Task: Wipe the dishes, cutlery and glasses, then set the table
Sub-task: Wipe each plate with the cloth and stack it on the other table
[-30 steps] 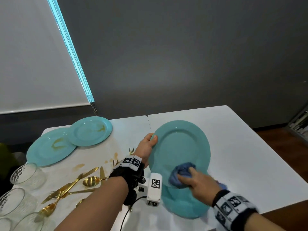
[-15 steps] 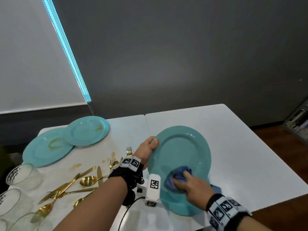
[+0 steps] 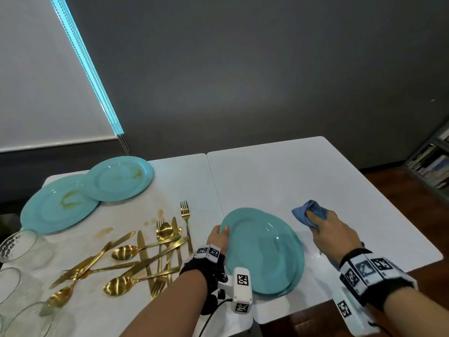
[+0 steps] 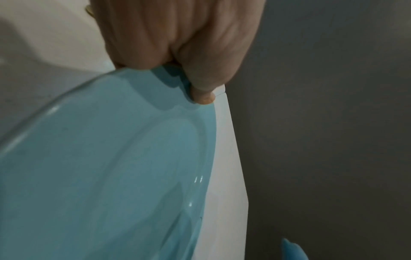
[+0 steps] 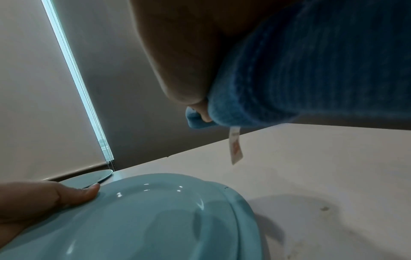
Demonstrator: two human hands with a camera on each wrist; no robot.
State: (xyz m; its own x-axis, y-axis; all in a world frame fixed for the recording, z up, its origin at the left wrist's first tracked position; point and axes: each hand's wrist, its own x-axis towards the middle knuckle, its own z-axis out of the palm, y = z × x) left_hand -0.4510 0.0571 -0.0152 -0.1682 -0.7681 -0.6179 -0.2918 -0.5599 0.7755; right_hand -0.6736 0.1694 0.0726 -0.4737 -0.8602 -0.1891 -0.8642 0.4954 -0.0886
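- The left hand (image 3: 218, 239) grips the left rim of the top plate (image 3: 264, 251), thumb (image 4: 202, 91) on the upper face and the other fingers hidden under the rim.
- That plate lies on a second plate (image 3: 297, 276) on the white desk (image 3: 279, 176).
- The right hand (image 3: 332, 234) is right of the plate and apart from it, its fingers (image 3: 313, 216) curled round a bunched blue cloth (image 3: 307, 212).
- Left of the plate lies gold cutlery (image 3: 145, 259); beyond it, two stained plates (image 3: 97, 190).

plate (image 3: 263, 251) lowered flat onto another plate | right hand (image 3: 332, 233) moved cloth (image 3: 307, 212) off, rightward
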